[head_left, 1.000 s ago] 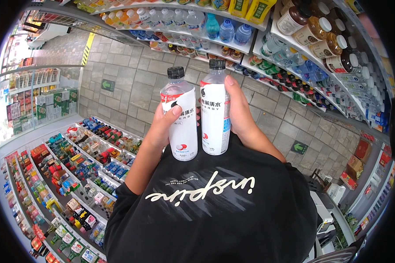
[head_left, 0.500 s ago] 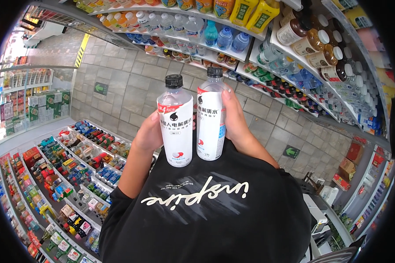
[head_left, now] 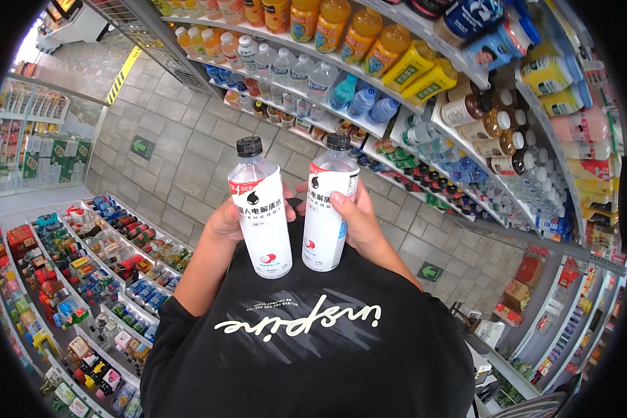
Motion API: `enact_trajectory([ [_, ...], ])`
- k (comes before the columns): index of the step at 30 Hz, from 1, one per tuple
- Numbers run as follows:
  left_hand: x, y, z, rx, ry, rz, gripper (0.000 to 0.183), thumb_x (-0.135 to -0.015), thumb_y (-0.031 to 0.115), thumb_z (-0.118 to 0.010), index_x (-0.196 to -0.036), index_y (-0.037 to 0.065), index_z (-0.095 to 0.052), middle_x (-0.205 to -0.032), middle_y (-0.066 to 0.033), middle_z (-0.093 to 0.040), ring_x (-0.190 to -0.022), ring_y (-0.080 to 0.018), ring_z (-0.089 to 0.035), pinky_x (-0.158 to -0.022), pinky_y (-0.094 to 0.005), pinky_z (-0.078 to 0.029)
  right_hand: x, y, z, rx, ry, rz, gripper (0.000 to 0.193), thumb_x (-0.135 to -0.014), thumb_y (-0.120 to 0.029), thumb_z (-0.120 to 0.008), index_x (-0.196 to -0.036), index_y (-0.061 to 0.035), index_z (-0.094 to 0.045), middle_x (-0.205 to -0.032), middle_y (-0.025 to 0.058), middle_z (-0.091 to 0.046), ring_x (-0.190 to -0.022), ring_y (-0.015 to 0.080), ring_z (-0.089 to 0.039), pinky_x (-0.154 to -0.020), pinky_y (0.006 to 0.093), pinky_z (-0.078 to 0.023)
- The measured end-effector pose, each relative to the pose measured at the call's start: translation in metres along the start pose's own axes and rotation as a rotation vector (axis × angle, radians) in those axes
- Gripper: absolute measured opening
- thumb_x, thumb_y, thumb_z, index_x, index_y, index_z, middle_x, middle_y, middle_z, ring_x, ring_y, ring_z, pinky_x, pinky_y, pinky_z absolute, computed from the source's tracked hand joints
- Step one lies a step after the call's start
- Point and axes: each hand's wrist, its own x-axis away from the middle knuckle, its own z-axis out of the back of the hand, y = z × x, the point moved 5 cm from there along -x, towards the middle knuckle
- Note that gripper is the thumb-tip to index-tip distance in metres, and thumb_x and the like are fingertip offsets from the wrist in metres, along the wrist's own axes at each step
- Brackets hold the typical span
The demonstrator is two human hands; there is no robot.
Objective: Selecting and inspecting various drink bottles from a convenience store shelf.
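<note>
Two drink bottles stand upright side by side in front of my black shirt, a narrow gap between them. Each has a black cap, a clear neck and a white label with a red band at the top. My left hand (head_left: 224, 219) is wrapped round the left bottle (head_left: 261, 230), its fingers mostly hidden behind it. My right hand (head_left: 355, 214) grips the right bottle (head_left: 318, 240) from its right side, with the thumb across the label. The right bottle is turned so its printed side panel shows at the right.
Ahead, shelves hold orange drinks (head_left: 332, 28) and water bottles (head_left: 299, 73). More shelves of jars (head_left: 491, 129) and bottles rise at the right. At the lower left stands a shelf of small packaged goods (head_left: 129, 265). Grey floor tiles (head_left: 181, 132) run between, with a yellow-black strip (head_left: 124, 75).
The view has tilted, bringing more of the far shelves in. Both bottles sit slightly lower and farther apart in the picture. My right thumb now lies across the right bottle's label.
</note>
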Motion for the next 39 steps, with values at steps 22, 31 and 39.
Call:
enact_trajectory([
  [22, 0.019, 0.058, 0.013, 0.243, -0.007, -0.156, 0.089, -0.083, 0.085, -0.050, -0.111, 0.001, -0.059, -0.105, -0.0104, -0.062, -0.102, -0.0267, -0.063, -0.093, -0.0424, -0.049, -0.042, 0.022, -0.094, 0.638, 0.267, 0.174, 0.042, -0.104, -0.031, -0.058, -0.133, -0.0007, -0.054, -0.109, 0.0073, -0.067, -0.092, 0.0125, -0.063, -0.081, 0.0304, -0.052],
  [31, 0.051, 0.059, 0.023, 0.283, -0.157, -0.131, 0.094, -0.077, 0.075, -0.071, -0.127, -0.002, -0.050, -0.109, -0.0219, -0.060, -0.082, -0.0272, -0.068, -0.068, -0.0365, -0.062, -0.057, 0.053, -0.105, 0.531, 0.253, 0.014, 0.038, -0.102, -0.030, -0.062, -0.126, 0.0001, -0.060, -0.106, 0.0070, -0.068, -0.092, 0.0121, -0.064, -0.080, 0.0298, -0.052],
  [39, 0.083, 0.057, 0.055, 0.472, -0.124, -0.185, 0.089, -0.080, 0.070, -0.074, -0.127, -0.002, -0.050, -0.112, -0.0216, -0.059, -0.086, -0.0308, -0.067, -0.069, -0.0414, -0.060, -0.058, 0.077, -0.123, 0.750, 0.283, -0.063, 0.049, -0.095, -0.030, -0.073, -0.131, -0.0005, -0.055, -0.111, 0.0072, -0.067, -0.101, 0.0138, -0.064, -0.087, 0.0314, -0.053],
])
